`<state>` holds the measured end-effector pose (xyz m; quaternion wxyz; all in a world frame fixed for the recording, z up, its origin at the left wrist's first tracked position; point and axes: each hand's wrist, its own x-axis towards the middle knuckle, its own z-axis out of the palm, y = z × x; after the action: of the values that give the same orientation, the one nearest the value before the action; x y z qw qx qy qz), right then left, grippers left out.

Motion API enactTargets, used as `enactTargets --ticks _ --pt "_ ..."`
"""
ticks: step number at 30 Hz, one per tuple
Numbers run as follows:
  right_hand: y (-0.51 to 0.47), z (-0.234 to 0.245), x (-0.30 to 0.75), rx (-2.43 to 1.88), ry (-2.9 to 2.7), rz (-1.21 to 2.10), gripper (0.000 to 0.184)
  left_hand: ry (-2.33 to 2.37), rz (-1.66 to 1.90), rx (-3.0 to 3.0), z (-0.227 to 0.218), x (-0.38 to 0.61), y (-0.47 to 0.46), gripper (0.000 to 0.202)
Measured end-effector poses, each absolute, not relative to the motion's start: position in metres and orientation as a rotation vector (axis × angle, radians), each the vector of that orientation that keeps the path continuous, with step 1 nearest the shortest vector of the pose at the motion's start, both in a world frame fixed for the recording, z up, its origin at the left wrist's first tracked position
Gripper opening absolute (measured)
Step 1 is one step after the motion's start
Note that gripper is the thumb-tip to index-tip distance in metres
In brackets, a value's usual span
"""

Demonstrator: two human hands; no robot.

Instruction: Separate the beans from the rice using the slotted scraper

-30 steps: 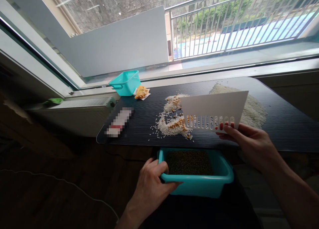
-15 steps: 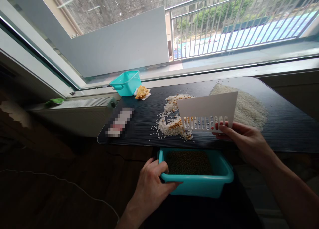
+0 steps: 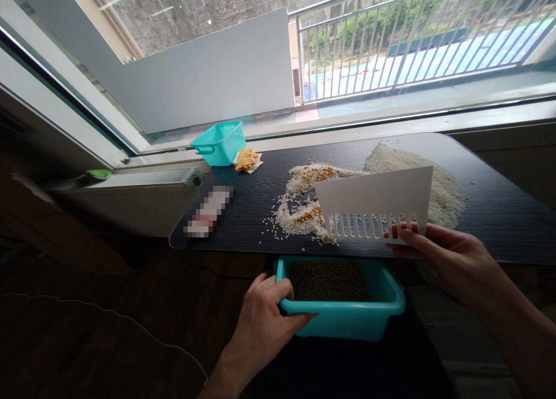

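Tub [image 3: 347, 324] holds dark beans, left hand [image 3: 264, 324] clamped on its rim, right hand [image 3: 456, 263] pinching scraper [image 3: 373, 196], long axis left-right, slots down.

head view — forward, downward, close

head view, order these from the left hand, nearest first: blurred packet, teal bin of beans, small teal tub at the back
1. teal bin of beans: the left hand grips its left rim, just below the table edge.
2. blurred packet: on the table's near left end.
3. small teal tub: farthest back, on the left, past the packet.
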<state>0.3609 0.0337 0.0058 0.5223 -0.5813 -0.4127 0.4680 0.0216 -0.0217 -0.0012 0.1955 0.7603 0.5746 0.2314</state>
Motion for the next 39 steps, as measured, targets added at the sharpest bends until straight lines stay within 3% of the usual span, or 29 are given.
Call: enactTargets --ticks 14,22,32,39 --pt "0.037 0.013 0.350 -1.429 -0.961 1.147 0.055 1.615 0.643 2.120 0.002 0.022 -0.020 0.046" --pt "0.020 0.010 0.368 -1.439 -1.021 1.138 0.034 1.613 0.583 2.067 0.005 0.022 -0.020 0.046" --pt "0.031 0.014 0.350 -1.410 -0.995 1.124 0.054 1.620 0.575 2.071 0.005 0.021 -0.020 0.045" --pt "0.031 0.016 0.348 -1.446 -1.030 1.158 0.056 1.626 0.632 2.087 -0.003 0.020 -0.022 0.044"
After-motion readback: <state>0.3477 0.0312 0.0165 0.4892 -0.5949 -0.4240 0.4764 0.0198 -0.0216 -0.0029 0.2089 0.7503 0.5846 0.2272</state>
